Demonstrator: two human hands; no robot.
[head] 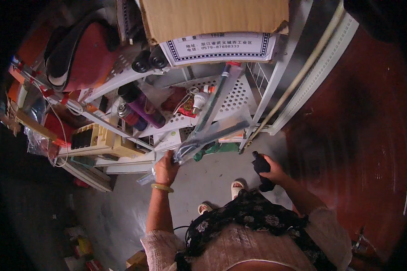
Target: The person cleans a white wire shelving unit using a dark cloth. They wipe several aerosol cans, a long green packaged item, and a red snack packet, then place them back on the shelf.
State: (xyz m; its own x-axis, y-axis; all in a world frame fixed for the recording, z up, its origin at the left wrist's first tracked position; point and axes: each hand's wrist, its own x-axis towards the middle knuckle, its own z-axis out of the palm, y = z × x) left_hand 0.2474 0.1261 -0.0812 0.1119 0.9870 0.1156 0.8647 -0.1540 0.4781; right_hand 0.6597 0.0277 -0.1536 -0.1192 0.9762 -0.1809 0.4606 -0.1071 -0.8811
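My left hand, with a pale bangle at the wrist, grips the near end of a clear plastic sleeve that holds a long dark object. A second long dark rod in clear plastic slants up from the same spot across the shelf; I cannot tell whether the hand holds it too. My right hand is closed around a bunched black cloth above the floor. Beyond the left hand, a white light bulb lies on the perforated shelf, beside a red packet.
A purple spray can and a smaller can stand left on the shelf. A cardboard box with a printed label juts out overhead. A long pole leans at the shelf's right. A dark red surface spans the right side.
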